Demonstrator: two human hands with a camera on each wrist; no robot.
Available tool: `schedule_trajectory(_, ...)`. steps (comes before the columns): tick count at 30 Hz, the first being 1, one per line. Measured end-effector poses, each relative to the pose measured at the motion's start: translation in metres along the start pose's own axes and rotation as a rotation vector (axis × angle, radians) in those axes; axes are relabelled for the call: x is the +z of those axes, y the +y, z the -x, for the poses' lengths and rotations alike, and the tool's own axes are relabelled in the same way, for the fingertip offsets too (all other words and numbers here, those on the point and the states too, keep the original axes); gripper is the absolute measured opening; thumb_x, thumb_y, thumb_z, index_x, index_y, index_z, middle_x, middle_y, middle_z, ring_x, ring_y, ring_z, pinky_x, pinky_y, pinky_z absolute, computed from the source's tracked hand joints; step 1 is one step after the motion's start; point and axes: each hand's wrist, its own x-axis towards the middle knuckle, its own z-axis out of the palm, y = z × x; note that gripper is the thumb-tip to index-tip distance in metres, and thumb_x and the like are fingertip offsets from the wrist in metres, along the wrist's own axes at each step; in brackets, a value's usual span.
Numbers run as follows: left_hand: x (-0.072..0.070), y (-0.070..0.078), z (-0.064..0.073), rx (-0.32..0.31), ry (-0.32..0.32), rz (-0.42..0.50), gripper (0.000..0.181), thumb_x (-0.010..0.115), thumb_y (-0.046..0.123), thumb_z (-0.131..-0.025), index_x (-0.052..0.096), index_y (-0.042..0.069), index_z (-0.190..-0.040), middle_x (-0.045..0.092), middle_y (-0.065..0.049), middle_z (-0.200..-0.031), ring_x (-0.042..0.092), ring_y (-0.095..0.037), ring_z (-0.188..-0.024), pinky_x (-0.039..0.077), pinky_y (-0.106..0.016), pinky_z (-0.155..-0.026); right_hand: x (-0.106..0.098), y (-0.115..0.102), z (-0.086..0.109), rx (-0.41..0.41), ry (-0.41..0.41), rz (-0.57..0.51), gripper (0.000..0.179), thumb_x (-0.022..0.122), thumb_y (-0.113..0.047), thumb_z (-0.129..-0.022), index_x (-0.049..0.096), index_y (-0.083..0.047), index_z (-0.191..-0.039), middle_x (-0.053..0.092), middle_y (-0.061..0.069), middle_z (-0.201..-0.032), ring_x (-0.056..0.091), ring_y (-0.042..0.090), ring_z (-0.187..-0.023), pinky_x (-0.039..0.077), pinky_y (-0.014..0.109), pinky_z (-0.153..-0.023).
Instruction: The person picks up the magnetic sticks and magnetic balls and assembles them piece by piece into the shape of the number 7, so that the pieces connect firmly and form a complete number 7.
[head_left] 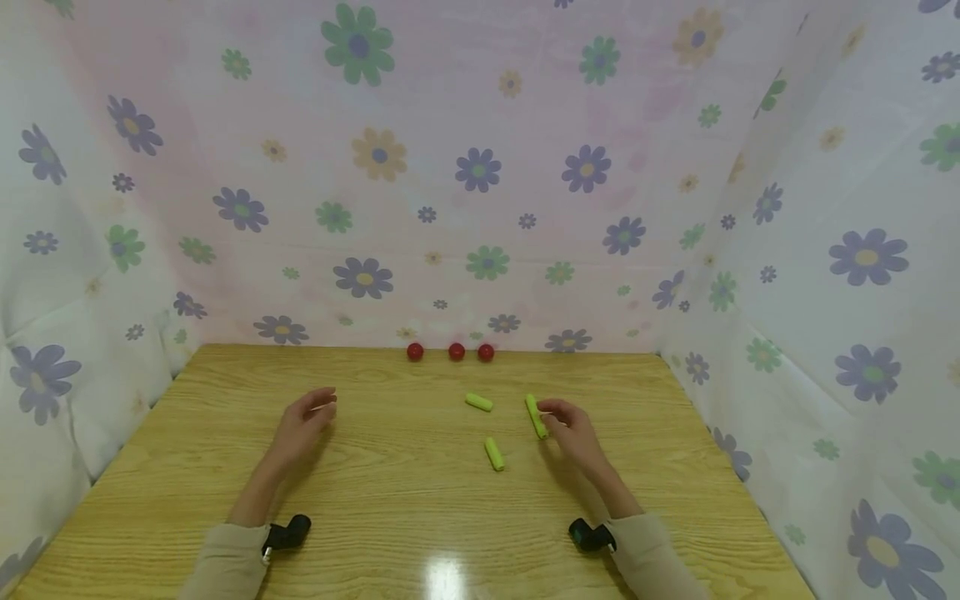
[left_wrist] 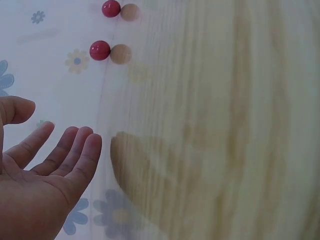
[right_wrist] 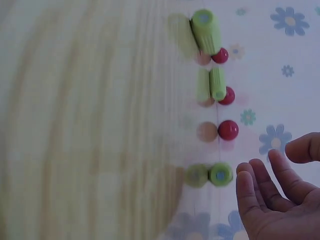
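Observation:
Three light green ribbed sticks lie on the wooden table. The longest green stick [head_left: 533, 411] is on the right, with my right hand [head_left: 573, 429] just beside it. Its fingers are loosely bent, the thumb is apart from them, and they hold nothing. In the right wrist view the near stick's round end [right_wrist: 221, 175] shows left of the fingertips [right_wrist: 245, 182]. A shorter stick [head_left: 479, 402] lies behind, another stick [head_left: 494, 454] nearer me. Over the left side of the table is my left hand [head_left: 303, 425], relaxed and holding nothing, its palm [left_wrist: 35, 195] bare in the left wrist view.
Along the table's back edge sit three small shiny red balls, the left ball [head_left: 415, 352], middle ball [head_left: 457, 352] and right ball [head_left: 486, 352]. Flowered cloth [head_left: 420, 183] hangs behind and on both sides. Black cameras [head_left: 288, 533] are worn at both wrists.

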Motion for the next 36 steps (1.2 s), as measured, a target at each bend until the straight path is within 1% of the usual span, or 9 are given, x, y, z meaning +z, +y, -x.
schedule_trajectory(4,0.006,0.000,-0.001,0.011,-0.006,0.002,0.045,0.050,0.013,-0.111,0.046,-0.012,-0.147,0.053,-0.035,-0.142,0.063,-0.041,-0.119,0.057,-0.018,-0.085,0.012,-0.004,0.002,-0.003,-0.032,-0.012,0.027,0.055,-0.004,-0.106,0.066,0.006,-0.128,0.066,0.024,-0.130,0.063,0.035,-0.118,0.056,0.027,-0.091)
schedule_trajectory(8,0.012,0.001,-0.003,0.024,-0.003,0.009,0.043,0.051,0.011,-0.110,0.048,-0.013,-0.145,0.054,-0.035,-0.140,0.066,-0.033,-0.115,0.058,-0.019,-0.085,0.022,-0.007,0.002,-0.005,-0.061,-0.037,0.027,0.055,-0.002,-0.105,0.065,0.009,-0.128,0.066,0.026,-0.128,0.064,0.039,-0.117,0.061,0.034,-0.091)
schedule_trajectory(15,0.018,0.001,-0.004,0.022,-0.017,0.044,0.043,0.049,0.012,-0.111,0.046,-0.013,-0.146,0.053,-0.035,-0.141,0.061,-0.045,-0.121,0.059,-0.021,-0.088,0.035,-0.009,-0.001,-0.011,-0.089,-0.003,0.028,0.057,-0.001,-0.104,0.064,0.010,-0.128,0.066,0.026,-0.127,0.065,0.039,-0.117,0.058,0.041,-0.097)
schedule_trajectory(19,0.020,0.001,-0.004,0.016,-0.007,0.069,0.043,0.050,0.012,-0.111,0.047,-0.013,-0.145,0.054,-0.035,-0.140,0.067,-0.028,-0.114,0.059,-0.019,-0.087,0.040,-0.011,-0.004,-0.027,-0.085,0.036,0.029,0.058,-0.001,-0.103,0.064,0.010,-0.128,0.068,0.025,-0.125,0.065,0.039,-0.117,0.056,0.048,-0.101)
schedule_trajectory(21,0.022,0.001,-0.005,0.007,-0.002,0.091,0.042,0.050,0.012,-0.111,0.047,-0.014,-0.145,0.054,-0.036,-0.139,0.068,-0.016,-0.109,0.059,-0.018,-0.086,0.043,-0.011,-0.005,-0.032,-0.091,0.049,0.030,0.058,-0.003,-0.103,0.062,0.010,-0.130,0.068,0.025,-0.125,0.065,0.040,-0.117,0.055,0.051,-0.102)
schedule_trajectory(23,0.024,0.002,-0.005,-0.003,0.002,0.106,0.042,0.050,0.012,-0.111,0.048,-0.014,-0.144,0.054,-0.036,-0.139,0.067,-0.010,-0.107,0.059,-0.017,-0.086,0.046,-0.011,-0.007,-0.028,-0.099,0.055,0.033,0.057,-0.004,-0.103,0.061,0.011,-0.132,0.068,0.026,-0.126,0.064,0.041,-0.118,0.054,0.053,-0.103)
schedule_trajectory(25,0.026,0.002,-0.007,-0.015,0.003,0.111,0.042,0.050,0.012,-0.111,0.048,-0.013,-0.145,0.054,-0.035,-0.139,0.067,-0.013,-0.109,0.058,-0.017,-0.086,0.047,-0.012,-0.009,-0.028,-0.114,0.063,0.034,0.057,-0.005,-0.104,0.060,0.011,-0.134,0.068,0.026,-0.126,0.064,0.040,-0.118,0.054,0.054,-0.104)
schedule_trajectory(31,0.034,0.001,-0.013,-0.045,0.002,0.112,0.041,0.050,0.011,-0.111,0.048,-0.011,-0.146,0.054,-0.033,-0.141,0.063,-0.039,-0.122,0.059,-0.020,-0.089,0.051,-0.015,-0.014,-0.024,-0.146,0.085,0.036,0.057,-0.006,-0.104,0.058,0.009,-0.136,0.067,0.025,-0.127,0.064,0.039,-0.116,0.055,0.053,-0.102)
schedule_trajectory(36,0.041,0.001,-0.020,-0.069,0.009,0.127,0.042,0.049,0.010,-0.111,0.047,-0.011,-0.147,0.052,-0.033,-0.144,0.060,-0.041,-0.126,0.058,-0.019,-0.091,0.056,-0.016,-0.019,-0.008,-0.139,0.081,0.037,0.059,-0.007,-0.103,0.058,0.009,-0.136,0.067,0.025,-0.126,0.064,0.039,-0.117,0.055,0.052,-0.102)
